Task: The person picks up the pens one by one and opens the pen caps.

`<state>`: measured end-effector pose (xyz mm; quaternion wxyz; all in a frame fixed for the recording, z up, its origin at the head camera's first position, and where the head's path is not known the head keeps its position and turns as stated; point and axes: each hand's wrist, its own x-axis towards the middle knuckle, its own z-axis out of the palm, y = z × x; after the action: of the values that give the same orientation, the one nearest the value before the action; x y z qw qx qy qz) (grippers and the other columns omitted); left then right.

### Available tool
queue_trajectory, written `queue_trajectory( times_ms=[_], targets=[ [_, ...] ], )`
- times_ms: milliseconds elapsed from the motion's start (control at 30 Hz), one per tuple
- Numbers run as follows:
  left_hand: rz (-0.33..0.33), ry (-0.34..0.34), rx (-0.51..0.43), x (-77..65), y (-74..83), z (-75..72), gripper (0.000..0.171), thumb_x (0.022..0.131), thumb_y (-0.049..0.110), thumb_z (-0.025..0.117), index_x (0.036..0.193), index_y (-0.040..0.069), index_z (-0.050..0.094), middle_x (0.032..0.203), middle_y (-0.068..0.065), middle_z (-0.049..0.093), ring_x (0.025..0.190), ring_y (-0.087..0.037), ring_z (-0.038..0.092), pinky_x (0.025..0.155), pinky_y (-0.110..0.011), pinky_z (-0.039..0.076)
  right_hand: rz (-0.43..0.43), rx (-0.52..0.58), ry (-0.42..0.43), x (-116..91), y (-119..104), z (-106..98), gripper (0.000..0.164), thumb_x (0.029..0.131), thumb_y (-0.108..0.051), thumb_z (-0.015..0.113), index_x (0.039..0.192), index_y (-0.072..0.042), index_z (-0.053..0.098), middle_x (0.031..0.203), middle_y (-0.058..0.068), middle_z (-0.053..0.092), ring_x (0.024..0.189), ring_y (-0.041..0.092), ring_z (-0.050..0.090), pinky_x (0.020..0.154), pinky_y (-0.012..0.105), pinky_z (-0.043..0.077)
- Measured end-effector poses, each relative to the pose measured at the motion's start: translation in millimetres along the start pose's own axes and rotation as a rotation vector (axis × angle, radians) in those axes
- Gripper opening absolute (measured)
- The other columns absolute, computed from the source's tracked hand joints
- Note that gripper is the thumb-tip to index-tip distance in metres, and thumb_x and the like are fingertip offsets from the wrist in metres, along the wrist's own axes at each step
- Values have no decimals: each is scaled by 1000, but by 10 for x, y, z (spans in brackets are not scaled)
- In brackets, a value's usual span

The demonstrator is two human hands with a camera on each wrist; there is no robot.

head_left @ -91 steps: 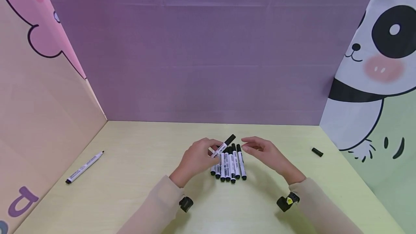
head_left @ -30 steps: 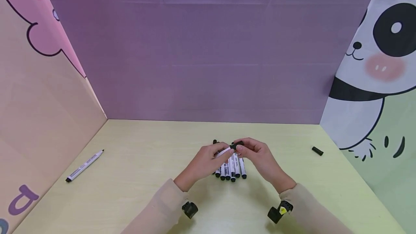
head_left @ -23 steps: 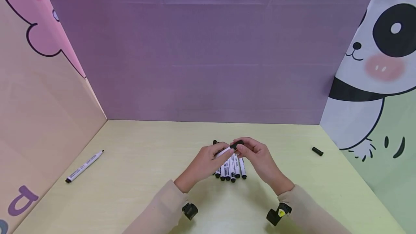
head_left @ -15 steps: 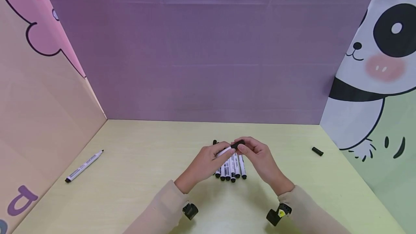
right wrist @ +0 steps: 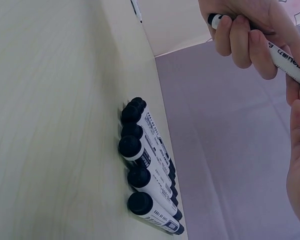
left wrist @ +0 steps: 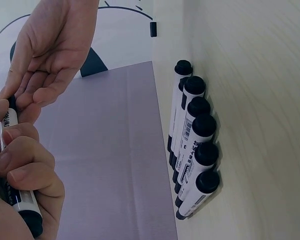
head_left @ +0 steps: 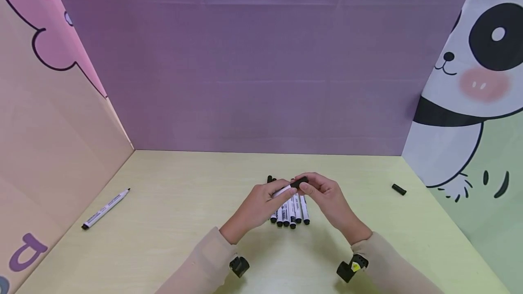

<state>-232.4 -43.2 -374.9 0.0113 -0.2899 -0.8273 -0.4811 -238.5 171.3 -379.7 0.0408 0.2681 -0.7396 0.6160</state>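
Note:
My left hand [head_left: 256, 205] has its fingers curled round the white barrel of a marker [right wrist: 285, 61], raised above the table. The marker's black cap [head_left: 300, 182] points up and right, pinched between the thumb and fingers of my right hand [head_left: 333, 201]. In the left wrist view the cap end is mostly covered by fingers. Just below both hands lies a row of several white markers [left wrist: 197, 135] with black caps and black ends, side by side on the table.
At the far left of the table [head_left: 184, 248] lies an uncapped marker [head_left: 106, 208], its tip pointing away. A loose black cap [head_left: 399, 189] lies at the right, near the panda-printed wall [head_left: 449, 149]. A purple wall [head_left: 261, 80] closes off the back.
Three seconds ago my right hand was apart, to the right of the marker; it has since come left and taken the cap. The held marker has tilted flatter. Over the last second, hardly any movement.

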Motion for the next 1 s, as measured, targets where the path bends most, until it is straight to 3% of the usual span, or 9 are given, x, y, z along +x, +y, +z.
queue_trajectory(
  times_ms=[633, 867, 1000],
  targets=[
    [-11, -22, -2, -11, -2, -13, 38, 104, 50, 48, 128, 27, 66, 116, 11, 68, 93, -8, 61, 85, -34, 49, -9, -3, -43, -1, 44, -29, 23, 104, -11, 56, 124, -5, 66, 115, 9, 69, 102, 21, 67, 92, 33, 53],
    [-11, -24, 62, -4, -19, 21, 41, 104, 53, 44, 123, 23, 64, 80, 1, 58, 65, -10, 46, 63, -30, 41, -23, 24, -37, 15, 39, -22, 24, 104, -11, 56, 125, -3, 65, 114, 11, 69, 102, 23, 68, 93, 34, 53],
    [-27, -29, 86, -8, -24, 24, 44, 104, 55, 42, 127, 24, 61, 87, 6, 62, 70, -10, 52, 67, -31, 45, -9, 18, -33, 11, 40, -23, 26, 104, -12, 56, 127, -2, 63, 115, 11, 69, 102, 25, 67, 93, 34, 53]
  ],
)
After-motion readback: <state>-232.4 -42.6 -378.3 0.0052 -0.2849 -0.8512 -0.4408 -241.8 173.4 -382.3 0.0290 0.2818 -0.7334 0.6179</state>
